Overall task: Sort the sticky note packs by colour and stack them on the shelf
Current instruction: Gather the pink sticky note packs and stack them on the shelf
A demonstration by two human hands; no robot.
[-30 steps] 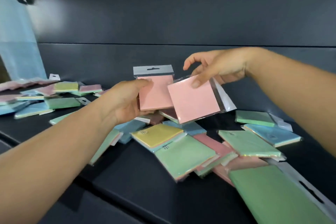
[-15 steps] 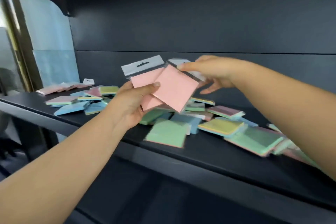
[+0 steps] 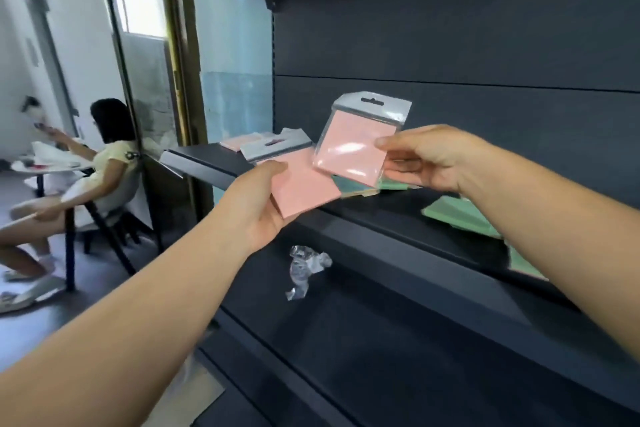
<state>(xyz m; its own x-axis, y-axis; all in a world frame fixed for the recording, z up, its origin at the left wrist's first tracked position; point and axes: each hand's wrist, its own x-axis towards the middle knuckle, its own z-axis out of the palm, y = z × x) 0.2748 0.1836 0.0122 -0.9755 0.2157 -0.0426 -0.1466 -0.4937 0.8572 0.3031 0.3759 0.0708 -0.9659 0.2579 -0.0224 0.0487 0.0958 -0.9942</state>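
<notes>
2 pink packs [image 3: 353, 149], 2 hands [image 3: 429, 159]

shop interior, dark metal display shelf [image 3: 398, 218], packaged sticky note packs [image 3: 356, 146]

No text, label, brand or number can be read anywhere; the grey header cards on the pink sticky note packs [image 3: 356, 146] show no legible print

Green packs [image 3: 460, 217] on the right vanish behind the right forearm [image 3: 554, 218]. The left hand [image 3: 258, 199] covers a corner of its pink pack [image 3: 301, 185]. Far left, pink packs [image 3: 240, 141] sit blurred, count unclear. Both arms run off the near edge.
</notes>
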